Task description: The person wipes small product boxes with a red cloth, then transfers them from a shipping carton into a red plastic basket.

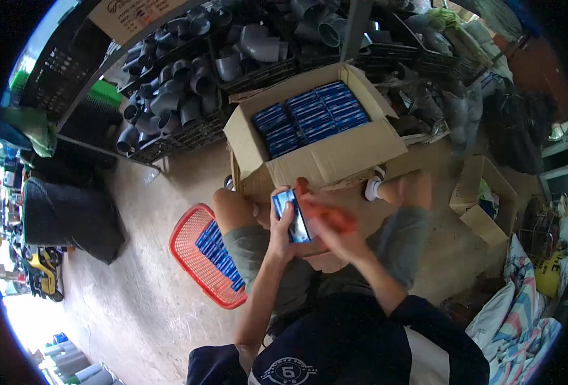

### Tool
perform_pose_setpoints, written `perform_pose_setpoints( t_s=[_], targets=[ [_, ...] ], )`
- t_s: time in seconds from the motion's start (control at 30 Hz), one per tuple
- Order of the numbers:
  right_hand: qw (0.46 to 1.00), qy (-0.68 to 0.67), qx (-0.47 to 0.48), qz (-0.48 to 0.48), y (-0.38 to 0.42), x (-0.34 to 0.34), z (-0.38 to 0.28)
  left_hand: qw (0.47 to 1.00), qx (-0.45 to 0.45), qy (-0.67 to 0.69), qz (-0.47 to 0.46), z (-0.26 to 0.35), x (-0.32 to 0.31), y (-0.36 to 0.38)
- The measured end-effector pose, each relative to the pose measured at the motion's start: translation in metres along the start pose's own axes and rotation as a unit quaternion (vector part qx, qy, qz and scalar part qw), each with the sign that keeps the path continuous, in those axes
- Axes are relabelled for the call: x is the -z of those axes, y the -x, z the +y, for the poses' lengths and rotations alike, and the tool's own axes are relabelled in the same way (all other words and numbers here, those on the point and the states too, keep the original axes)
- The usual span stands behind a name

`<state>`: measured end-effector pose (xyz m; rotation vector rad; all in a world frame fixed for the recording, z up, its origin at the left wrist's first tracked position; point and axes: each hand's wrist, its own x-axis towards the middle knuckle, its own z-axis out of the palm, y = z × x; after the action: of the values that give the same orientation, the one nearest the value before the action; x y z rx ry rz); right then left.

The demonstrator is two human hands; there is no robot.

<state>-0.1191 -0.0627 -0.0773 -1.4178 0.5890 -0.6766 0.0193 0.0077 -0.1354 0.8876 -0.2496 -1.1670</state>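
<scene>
My left hand (280, 230) grips a small blue-and-white box (298, 226) between my knees, the thumb lying over its face. Against the box's right side, my right hand (338, 239) is closed around an orange-red thing that looks like a rag (329, 215); motion blurs it, and the fingers are partly hidden. Just ahead stands an open cardboard carton (332, 157) holding rows of similar blue boxes (313, 112). By my left leg is a red plastic basket (194, 273) with more blue boxes (218, 253) stacked inside.
Crates of grey pipe fittings (175, 96) fill the rack beyond the carton. A smaller open carton (483, 199) is on the floor at right, near striped sacks (521, 314). At left sits a black-covered pile (69, 215); grey pipes (72, 362) lie at lower left.
</scene>
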Motion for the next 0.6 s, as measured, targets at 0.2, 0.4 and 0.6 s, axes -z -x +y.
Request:
perform_pose_setpoints(
  t_s=[0.2,0.4,0.6],
  targets=[
    [0.945,0.31,0.1,0.0,0.021,-0.04,0.03,0.998,0.012,0.035,0.049,-0.011,0.035,-0.024],
    [0.947,0.302,0.108,-0.011,-0.016,-0.04,0.008,0.987,0.056,0.148,-0.012,-0.02,0.029,-0.007],
    [0.964,0.256,0.057,0.041,-0.023,-0.036,-0.008,0.993,0.049,0.093,-0.051,-0.014,0.022,-0.006]
  ],
)
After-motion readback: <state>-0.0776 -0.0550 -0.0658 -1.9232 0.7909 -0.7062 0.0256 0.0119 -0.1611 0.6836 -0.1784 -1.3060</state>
